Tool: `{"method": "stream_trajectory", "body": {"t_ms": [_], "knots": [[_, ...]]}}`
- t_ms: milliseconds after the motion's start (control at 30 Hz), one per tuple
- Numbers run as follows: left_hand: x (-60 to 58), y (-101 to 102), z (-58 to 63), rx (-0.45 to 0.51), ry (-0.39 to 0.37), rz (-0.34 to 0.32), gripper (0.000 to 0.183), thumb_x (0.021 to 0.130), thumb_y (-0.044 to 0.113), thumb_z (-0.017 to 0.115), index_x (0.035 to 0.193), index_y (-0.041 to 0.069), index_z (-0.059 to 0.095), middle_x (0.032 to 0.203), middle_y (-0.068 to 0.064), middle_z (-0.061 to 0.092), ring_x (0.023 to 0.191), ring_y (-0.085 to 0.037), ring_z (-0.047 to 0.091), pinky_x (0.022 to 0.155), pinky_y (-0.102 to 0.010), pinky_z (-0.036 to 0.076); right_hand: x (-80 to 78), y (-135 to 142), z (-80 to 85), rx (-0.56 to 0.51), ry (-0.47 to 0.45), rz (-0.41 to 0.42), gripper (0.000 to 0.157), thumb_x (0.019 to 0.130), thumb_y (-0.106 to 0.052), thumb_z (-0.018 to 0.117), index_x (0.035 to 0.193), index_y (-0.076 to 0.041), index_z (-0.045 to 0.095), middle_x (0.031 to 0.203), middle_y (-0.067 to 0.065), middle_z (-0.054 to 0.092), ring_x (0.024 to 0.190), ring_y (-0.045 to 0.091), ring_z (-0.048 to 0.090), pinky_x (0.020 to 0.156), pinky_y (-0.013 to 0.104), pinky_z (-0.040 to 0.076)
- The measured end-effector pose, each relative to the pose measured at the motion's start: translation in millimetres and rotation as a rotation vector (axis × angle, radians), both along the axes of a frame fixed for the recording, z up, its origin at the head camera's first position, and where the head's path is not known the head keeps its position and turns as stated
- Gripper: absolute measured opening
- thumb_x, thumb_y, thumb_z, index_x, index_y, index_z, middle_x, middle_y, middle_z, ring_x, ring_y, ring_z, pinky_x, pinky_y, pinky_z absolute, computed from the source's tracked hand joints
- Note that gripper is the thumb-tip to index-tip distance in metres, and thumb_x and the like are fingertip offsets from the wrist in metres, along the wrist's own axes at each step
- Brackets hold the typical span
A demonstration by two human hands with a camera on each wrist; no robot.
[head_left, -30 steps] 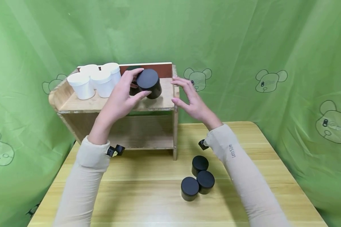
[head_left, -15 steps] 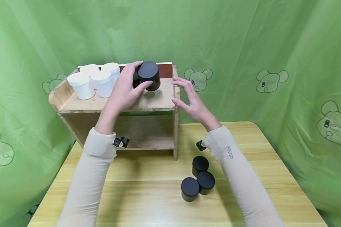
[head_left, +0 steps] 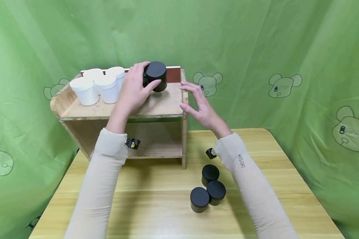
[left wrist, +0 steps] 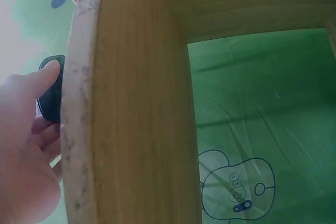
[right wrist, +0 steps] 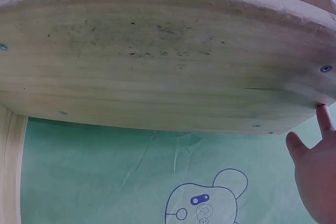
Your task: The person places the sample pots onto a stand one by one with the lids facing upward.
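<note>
My left hand grips a black lidded jar, thumb on its near side and fingers on its far left. The jar is upright at the back of the top board of a wooden shelf unit; I cannot tell whether its base touches. Another dark item beside it is mostly hidden by the hand. In the left wrist view the shelf edge covers part of the jar. My right hand has its fingertips at the unit's right side panel, fingers extended and holding nothing.
Several white lidded tubs stand at the left of the top board. Three black jars sit close together on the wooden table, right of the unit's front. A green curtain hangs behind and at the sides.
My left hand has carried the black jar backward over the top board, toward the red-brown back strip. The right hand stays at the side panel; the three table jars have not moved.
</note>
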State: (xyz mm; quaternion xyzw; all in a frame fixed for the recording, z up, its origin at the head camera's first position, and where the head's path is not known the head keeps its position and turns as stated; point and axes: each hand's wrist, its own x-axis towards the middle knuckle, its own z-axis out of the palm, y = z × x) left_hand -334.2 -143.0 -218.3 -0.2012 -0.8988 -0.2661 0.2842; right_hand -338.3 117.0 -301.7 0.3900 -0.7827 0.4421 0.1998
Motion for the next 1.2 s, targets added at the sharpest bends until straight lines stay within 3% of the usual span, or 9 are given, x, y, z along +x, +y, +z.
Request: {"method": "stream_trajectory", "body": {"t_ms": [467, 767, 1200], "knots": [[-15.8, 8.7, 0.6, -0.123, -0.045, 0.128, 0.069, 0.102, 0.05, 0.06, 0.153, 0.007, 0.043, 0.149, -0.016, 0.054, 0.136, -0.033, 0.047, 0.117, -0.047, 0.033, 0.9, -0.3, 0.1, -0.002, 0.002, -0.016, 0.06, 0.098, -0.032, 0.061, 0.152, -0.014, 0.043, 0.167, 0.0, 0.029, 0.155, 0.021, 0.026, 0.124, 0.065, 0.021], [-19.4, 6.7, -1.4, -0.148, -0.052, 0.204, 0.07, 0.102, 0.052, 0.058, 0.154, 0.007, 0.043, 0.15, -0.015, 0.053, 0.138, -0.033, 0.046, 0.119, -0.048, 0.03, 3.2, -4.2, -1.0, 0.016, -0.001, -0.076, 0.076, 0.086, -0.036, 0.077, 0.152, -0.018, 0.043, 0.166, -0.002, 0.03, 0.154, 0.024, 0.029, 0.121, 0.069, 0.024], [-27.0, -0.1, -5.6, -0.176, -0.074, 0.283, 0.071, 0.101, 0.057, 0.057, 0.153, 0.01, 0.045, 0.151, -0.013, 0.055, 0.139, -0.032, 0.047, 0.118, -0.051, 0.034, 0.4, -1.6, -1.8, -0.014, 0.093, -0.08, 0.066, 0.088, -0.037, 0.07, 0.148, -0.017, 0.05, 0.159, 0.004, 0.041, 0.151, 0.024, 0.036, 0.122, 0.064, 0.027]]}}
